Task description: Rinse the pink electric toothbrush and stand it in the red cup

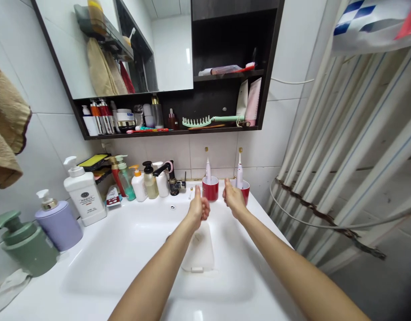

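My left hand (198, 208) hovers over the back of the white sink (125, 249), thumb up and fingers curled in, with nothing visible in it. To its right my right hand (233, 196) is held up the same way, fingers bent inward and no object showing. Just behind the left hand stands a red cup (210, 191) with an electric toothbrush (208, 171) upright in it. A second red cup (246, 195), partly covered by my right hand, holds another electric toothbrush (239, 175). Under the left hand, a pale translucent flat object (202, 252) lies in the basin.
A black faucet (173, 180) rises at the sink's back edge, beside several pump bottles (150, 183). A purple bottle (60, 225) and a green dispenser (28, 249) stand on the left. Above hangs a mirror cabinet with a green hairbrush (199, 121). White pipes (322, 147) line the right.
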Motion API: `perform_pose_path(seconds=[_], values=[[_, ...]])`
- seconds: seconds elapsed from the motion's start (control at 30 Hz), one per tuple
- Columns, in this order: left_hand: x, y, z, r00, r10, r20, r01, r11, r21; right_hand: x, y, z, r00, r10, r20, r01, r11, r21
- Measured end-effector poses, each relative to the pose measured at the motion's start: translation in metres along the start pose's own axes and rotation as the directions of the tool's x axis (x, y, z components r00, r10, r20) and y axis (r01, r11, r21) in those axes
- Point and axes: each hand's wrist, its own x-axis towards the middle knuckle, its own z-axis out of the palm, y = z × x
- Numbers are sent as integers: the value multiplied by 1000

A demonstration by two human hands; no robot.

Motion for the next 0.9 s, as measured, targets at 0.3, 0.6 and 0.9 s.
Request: perform_pose_path(seconds=[0.3,0.6,0.9], values=[[0,-65,-43,990,-117,-81,118,993,12,50,50,-48,985,-23,-169,-64,868,-492],[-8,-32,-25,981,178,-78,-163,972,171,-14,37,-50,993,-113,39,112,763,-637],[9,-27,-18,925,372,-74,-342,902,262,-87,45,8,954,-123,273,258,803,-538]])
